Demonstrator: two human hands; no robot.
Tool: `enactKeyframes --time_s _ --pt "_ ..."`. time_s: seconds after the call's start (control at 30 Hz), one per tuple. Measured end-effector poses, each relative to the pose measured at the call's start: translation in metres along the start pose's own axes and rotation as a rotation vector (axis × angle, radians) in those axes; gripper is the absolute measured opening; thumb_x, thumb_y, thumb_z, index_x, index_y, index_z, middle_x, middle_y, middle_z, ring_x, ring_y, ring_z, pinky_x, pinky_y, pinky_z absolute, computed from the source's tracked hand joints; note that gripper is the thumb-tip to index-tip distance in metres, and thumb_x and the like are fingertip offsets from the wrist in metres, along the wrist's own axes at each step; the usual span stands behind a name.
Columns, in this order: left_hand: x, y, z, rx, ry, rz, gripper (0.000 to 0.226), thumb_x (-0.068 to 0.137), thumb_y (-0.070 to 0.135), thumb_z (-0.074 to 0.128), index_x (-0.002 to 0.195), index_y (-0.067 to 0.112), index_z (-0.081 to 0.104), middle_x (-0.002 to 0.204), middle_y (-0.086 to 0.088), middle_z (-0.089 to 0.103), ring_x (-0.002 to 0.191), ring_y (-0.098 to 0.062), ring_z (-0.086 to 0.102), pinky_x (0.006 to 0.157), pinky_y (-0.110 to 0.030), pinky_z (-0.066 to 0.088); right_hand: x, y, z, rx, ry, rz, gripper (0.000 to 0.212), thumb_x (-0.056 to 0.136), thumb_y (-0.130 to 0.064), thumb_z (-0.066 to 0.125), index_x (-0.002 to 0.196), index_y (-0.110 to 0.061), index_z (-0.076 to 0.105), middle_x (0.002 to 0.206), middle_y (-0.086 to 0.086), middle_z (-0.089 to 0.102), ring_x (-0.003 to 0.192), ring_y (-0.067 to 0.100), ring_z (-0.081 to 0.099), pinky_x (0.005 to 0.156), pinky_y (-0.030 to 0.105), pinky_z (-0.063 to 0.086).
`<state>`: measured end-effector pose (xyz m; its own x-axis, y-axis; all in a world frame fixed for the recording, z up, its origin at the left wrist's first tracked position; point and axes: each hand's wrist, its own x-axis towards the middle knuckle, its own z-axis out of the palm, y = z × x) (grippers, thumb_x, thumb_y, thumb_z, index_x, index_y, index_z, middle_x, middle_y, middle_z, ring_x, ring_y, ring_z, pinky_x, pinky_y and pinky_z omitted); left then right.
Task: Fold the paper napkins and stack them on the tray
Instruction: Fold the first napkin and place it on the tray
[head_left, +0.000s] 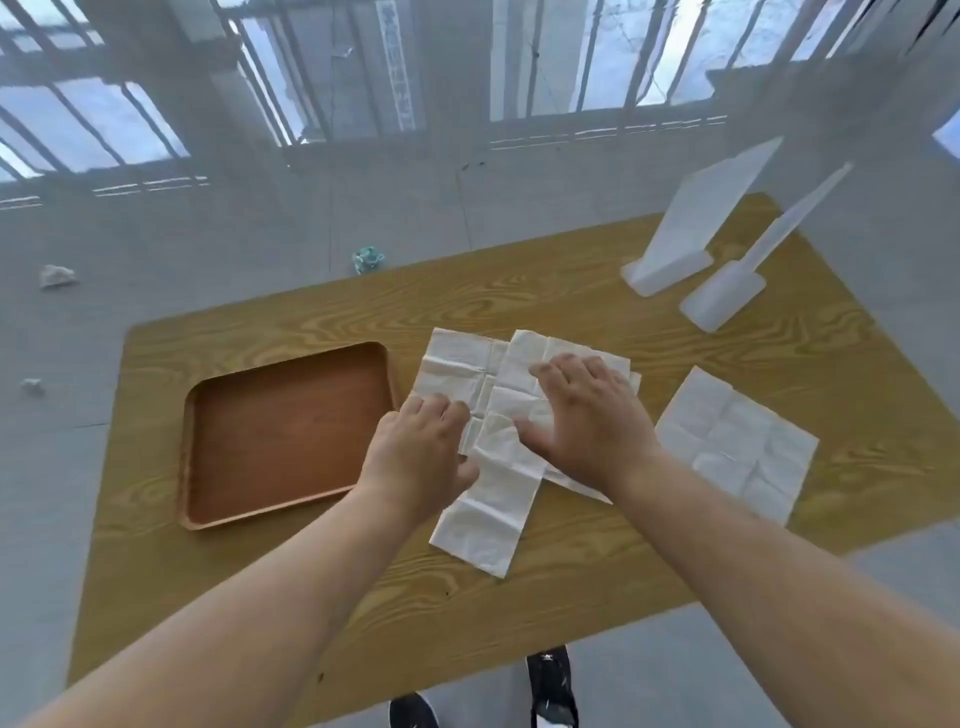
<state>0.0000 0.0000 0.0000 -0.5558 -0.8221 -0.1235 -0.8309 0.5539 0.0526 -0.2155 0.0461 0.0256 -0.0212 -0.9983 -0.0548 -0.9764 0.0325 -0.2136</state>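
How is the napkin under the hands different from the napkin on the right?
The folded napkin is a long strip; the right napkin lies spread open, square. The right hand presses the folded napkin; nothing touches the right napkin. The folded napkin lies on another napkin; the right napkin lies alone. Both are white, creased paper.

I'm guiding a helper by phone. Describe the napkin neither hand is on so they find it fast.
On the wooden table, look right of the brown tray, past the left hand and right hand. The lone napkin lies near the table's right edge. Unlike the overlapping napkins under the hands, it is an open creased square.
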Motion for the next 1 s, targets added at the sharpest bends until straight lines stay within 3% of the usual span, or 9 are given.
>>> enactKeyframes --time_s 0.13,0.27,0.5,0.67,0.83,1.0 --pt "0.004 0.0 0.017 0.019 -0.055 -0.008 0.047 0.092 0.062 0.054 0.119 0.023 0.059 0.113 0.006 0.065 0.105 -0.017 0.06 0.08 -0.032 0.048 0.0 0.002 0.021 -0.031 -0.083 -0.004 0.056 0.09 -0.06 0.051 0.128 -0.019 0.059 0.125 0.004 0.063 0.118 0.027 0.054 0.099 0.043 0.045" --pt "0.0 -0.003 0.036 0.074 -0.182 -0.025 0.059 0.088 0.076 0.054 0.111 0.022 0.062 0.103 0.005 0.064 0.095 -0.017 0.061 0.072 -0.032 0.046 -0.006 0.0 0.04 -0.031 -0.172 -0.04 0.051 0.092 -0.057 0.049 0.127 -0.021 0.059 0.122 0.002 0.063 0.115 0.024 0.054 0.098 0.042 0.047" --pt "-0.006 -0.004 0.054 0.056 -0.312 -0.073 0.059 0.082 0.078 0.06 0.1 0.022 0.062 0.093 0.004 0.058 0.092 -0.019 0.059 0.071 -0.033 0.044 -0.016 0.0 0.064 0.003 -0.308 -0.047 0.047 0.091 -0.051 0.051 0.129 -0.022 0.057 0.121 0.0 0.06 0.112 0.022 0.053 0.092 0.04 0.05" --pt "-0.009 0.0 0.057 -0.136 -0.376 -0.138 0.034 0.087 0.058 0.069 0.09 0.025 0.067 0.092 0.006 0.064 0.086 -0.016 0.062 0.074 -0.034 0.056 -0.021 0.002 0.072 0.013 -0.329 -0.037 0.049 0.092 -0.049 0.052 0.133 -0.022 0.055 0.126 0.001 0.058 0.117 0.022 0.051 0.094 0.04 0.051" --pt "-0.012 -0.001 0.062 -0.362 -0.386 -0.248 0.021 0.086 0.042 0.07 0.075 0.029 0.058 0.078 0.01 0.062 0.07 -0.007 0.056 0.055 -0.026 0.039 -0.029 -0.002 0.074 0.022 -0.248 -0.055 0.044 0.091 -0.045 0.051 0.129 -0.022 0.057 0.123 0.0 0.06 0.113 0.022 0.052 0.094 0.039 0.049" --pt "-0.012 -0.001 0.063 -0.734 -0.438 -0.486 0.024 0.077 0.035 0.077 0.088 0.025 0.058 0.083 0.003 0.068 0.067 -0.014 0.063 0.056 -0.029 0.047 -0.054 -0.015 0.081 0.055 -0.228 -0.145 0.048 0.093 -0.054 0.046 0.127 -0.023 0.056 0.114 -0.002 0.058 0.101 0.018 0.051 0.089 0.035 0.049"
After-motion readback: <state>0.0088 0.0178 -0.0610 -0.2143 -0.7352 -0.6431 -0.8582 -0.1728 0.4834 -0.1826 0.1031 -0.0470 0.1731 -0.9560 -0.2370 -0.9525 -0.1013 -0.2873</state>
